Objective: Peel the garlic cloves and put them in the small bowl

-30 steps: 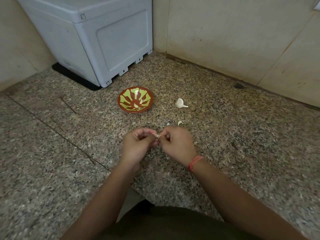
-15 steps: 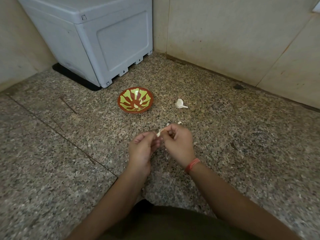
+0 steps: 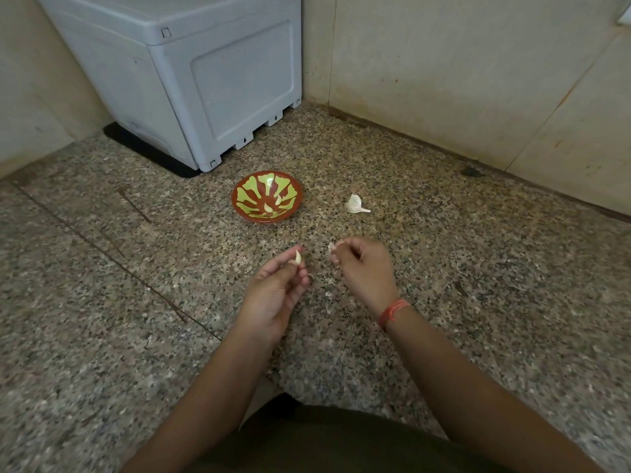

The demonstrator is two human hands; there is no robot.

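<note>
My left hand point(image 3: 276, 288) pinches a pale garlic clove point(image 3: 298, 257) between thumb and fingertips, palm turned up. My right hand point(image 3: 367, 268) is a short way to the right, its fingers curled, pinching a scrap of papery garlic skin point(image 3: 331, 247). The small red bowl with green markings point(image 3: 251, 213) sits on the speckled floor beyond both hands and holds a few peeled cloves point(image 3: 273, 204). A piece of garlic bulb point(image 3: 354, 204) lies to the right of the bowl.
A grey plastic appliance point(image 3: 191, 80) stands on a black mat in the far left corner. Beige walls point(image 3: 461, 70) close the back and right. Bits of garlic skin point(image 3: 328, 295) lie on the granite floor between my hands. My lap fills the bottom edge.
My hands were joined on the clove and have pulled apart. The left hand kept the clove and turned palm up; the right hand came away with a scrap of skin.
</note>
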